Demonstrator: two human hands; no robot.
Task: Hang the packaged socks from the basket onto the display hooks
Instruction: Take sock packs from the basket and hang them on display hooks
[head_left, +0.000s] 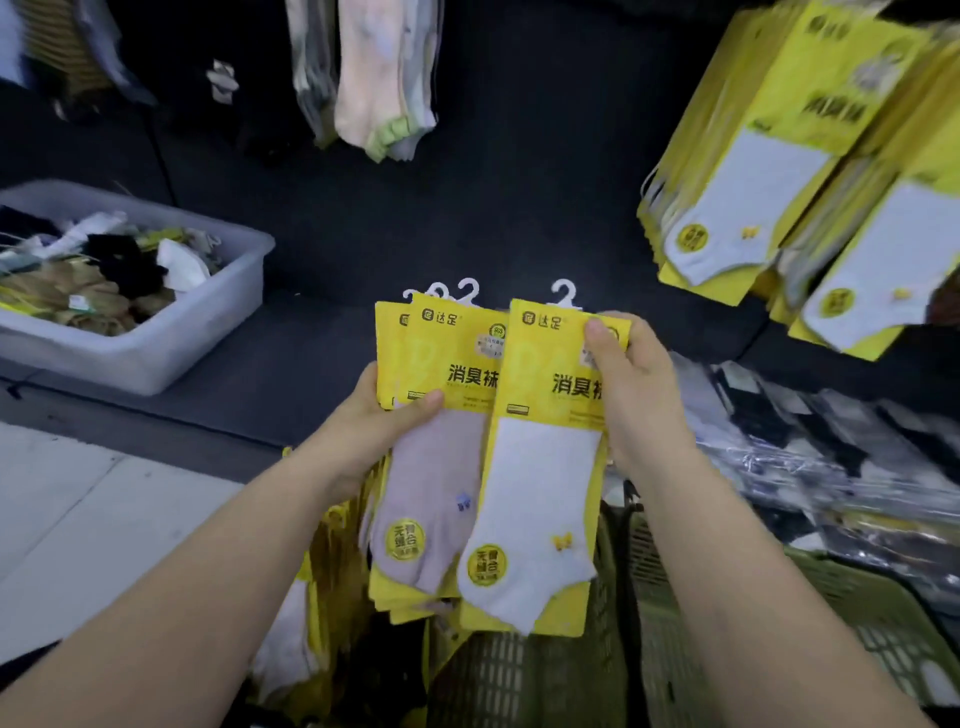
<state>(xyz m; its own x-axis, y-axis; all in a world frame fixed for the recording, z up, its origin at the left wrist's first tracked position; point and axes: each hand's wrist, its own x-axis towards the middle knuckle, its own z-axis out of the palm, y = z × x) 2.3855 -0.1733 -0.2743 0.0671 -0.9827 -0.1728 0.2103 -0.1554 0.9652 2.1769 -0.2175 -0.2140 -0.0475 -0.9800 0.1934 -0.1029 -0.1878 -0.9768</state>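
Observation:
My left hand grips a fanned stack of yellow sock packs, thumb across the front one, which holds a pale pink sock. My right hand pinches the upper right corner of a separate yellow pack with a white sock, held just right of the stack and overlapping it. White plastic hanger hooks stick up from the tops of the packs. Below the packs is the green mesh basket, with more yellow packs in it at the left. Matching yellow packs hang on the display at the upper right.
A translucent grey bin of loose socks stands on the dark shelf at the left. Pastel socks hang at the top centre. Clear-wrapped dark and white socks lie stacked at the right. Pale floor shows at the lower left.

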